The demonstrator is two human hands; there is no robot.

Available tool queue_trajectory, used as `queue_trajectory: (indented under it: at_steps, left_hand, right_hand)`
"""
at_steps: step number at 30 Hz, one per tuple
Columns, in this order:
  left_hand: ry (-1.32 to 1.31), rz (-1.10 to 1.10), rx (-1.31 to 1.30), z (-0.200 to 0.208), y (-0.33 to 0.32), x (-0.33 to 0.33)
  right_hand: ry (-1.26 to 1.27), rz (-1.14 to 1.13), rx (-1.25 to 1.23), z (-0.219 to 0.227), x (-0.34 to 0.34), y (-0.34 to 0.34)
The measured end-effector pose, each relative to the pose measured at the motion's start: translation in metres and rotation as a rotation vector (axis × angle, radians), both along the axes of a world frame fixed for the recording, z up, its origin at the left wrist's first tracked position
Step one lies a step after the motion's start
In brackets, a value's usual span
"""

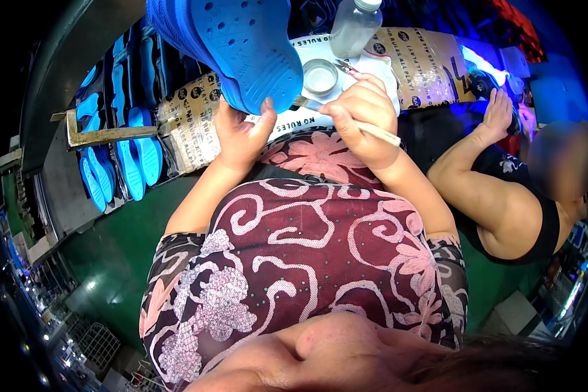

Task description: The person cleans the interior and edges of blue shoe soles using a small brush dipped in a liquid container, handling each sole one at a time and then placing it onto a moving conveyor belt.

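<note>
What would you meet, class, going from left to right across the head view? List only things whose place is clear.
Blue soles → left hand → jar → bottle → co-worker.

That brown paper-covered workbench (431,65) over there has 1 white printed sheet (380,64) laid across it, with 1 clear white-capped bottle (355,29) and 1 round open jar (320,77) standing on the sheet.
</note>
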State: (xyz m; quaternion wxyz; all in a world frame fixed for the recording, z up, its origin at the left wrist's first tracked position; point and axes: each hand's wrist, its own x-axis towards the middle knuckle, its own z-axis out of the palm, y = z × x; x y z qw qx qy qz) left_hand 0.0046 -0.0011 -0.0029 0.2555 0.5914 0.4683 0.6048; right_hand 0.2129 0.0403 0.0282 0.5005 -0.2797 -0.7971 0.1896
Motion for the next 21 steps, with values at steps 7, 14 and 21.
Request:
queue_trajectory:
  at_steps: [7, 14, 21]
  left_hand:
    - [0.118, 0.036, 0.19, -0.006, 0.009, 0.001]
    - [0.111, 0.019, 0.203, -0.009, 0.011, 0.004]
    - [0.087, 0.013, 0.185, -0.007, 0.012, 0.004]
  right_hand:
    - [-0.026, 0.008, -0.014, -0.005, 0.004, 0.001]
    - [-0.042, -0.014, 0.027, -0.001, -0.005, 0.0]
    - [0.062, -0.009, -0.017, -0.006, 0.001, -0.001]
